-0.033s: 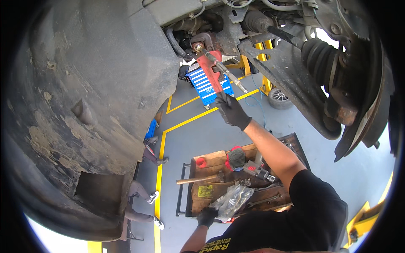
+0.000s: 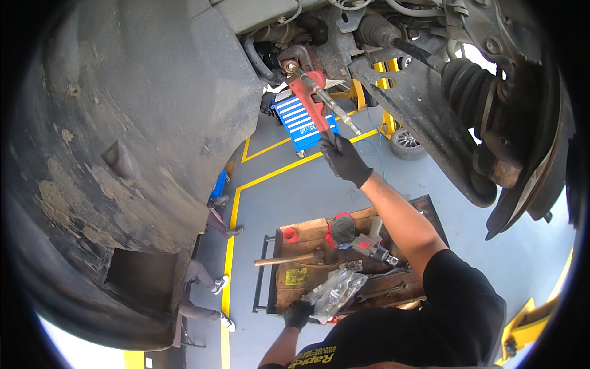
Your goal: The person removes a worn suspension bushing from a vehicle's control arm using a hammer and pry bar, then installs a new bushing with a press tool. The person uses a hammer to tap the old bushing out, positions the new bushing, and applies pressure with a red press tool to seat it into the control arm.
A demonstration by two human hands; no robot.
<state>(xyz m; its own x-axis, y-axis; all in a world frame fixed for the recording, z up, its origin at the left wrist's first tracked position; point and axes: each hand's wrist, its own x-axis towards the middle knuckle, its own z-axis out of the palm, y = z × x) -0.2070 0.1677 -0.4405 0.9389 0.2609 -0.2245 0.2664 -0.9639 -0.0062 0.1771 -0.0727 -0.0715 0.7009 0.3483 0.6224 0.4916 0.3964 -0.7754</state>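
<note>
At left, the black-gloved left hand (image 2: pixel 299 313) is rested against a clear plastic bag (image 2: pixel 338 293) over the tool cart (image 2: pixel 305 229), finger closure undeterminable, while further right the red pipe wrench (image 2: pixel 311 106), head set beside a metal rod (image 2: pixel 327 100), is gripped by the handle in the right hand's (image 2: pixel 344 161) fingers.

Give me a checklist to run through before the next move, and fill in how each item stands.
1. Right hand closed round the handle of the red pipe wrench: ok.
2. Firmness of the red pipe wrench's bite near the metal rod: cannot tell.
3. Left hand also on the red pipe wrench: not ok, it is down at the clear plastic bag.
4. Impact wrench lying on the cart: ok.
5. Bystander's shoes apart from the cart: ok.
</note>
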